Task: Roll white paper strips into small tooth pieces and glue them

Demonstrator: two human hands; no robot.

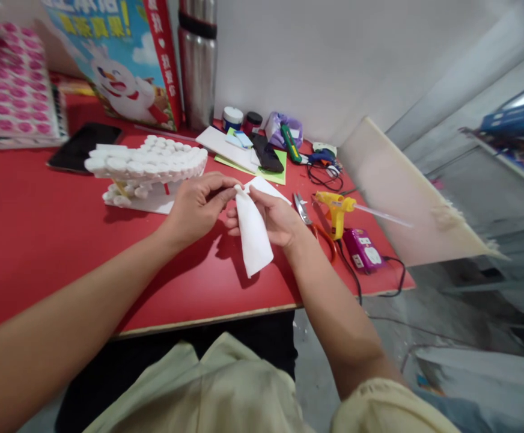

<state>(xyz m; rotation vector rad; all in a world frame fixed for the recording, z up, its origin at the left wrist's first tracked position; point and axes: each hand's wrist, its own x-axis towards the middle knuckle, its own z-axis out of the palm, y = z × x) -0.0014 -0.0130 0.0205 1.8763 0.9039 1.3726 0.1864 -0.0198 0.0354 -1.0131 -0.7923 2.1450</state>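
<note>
A strip of white paper [253, 237] hangs between my two hands, its top end gathered and curled, its lower end loose above the table. My left hand [199, 204] pinches that top end between thumb and fingertips. From the other side my right hand [275, 216] holds the strip's upper part, thumb in front and fingers behind. Beyond them a white sheet [266, 187] lies on the table, partly hidden by my hands. Left of my left hand stands a white model [149, 162] covered with rows of small white rolls.
Right of my hands lie orange-handled scissors [322, 231], a yellow glue gun [336, 210] and a purple power socket [363, 249] with cables. Behind stand a steel flask [198, 72], paint jars [232, 118] and a green cutter [291, 143]. A phone [84, 146] lies on the red table [32, 228].
</note>
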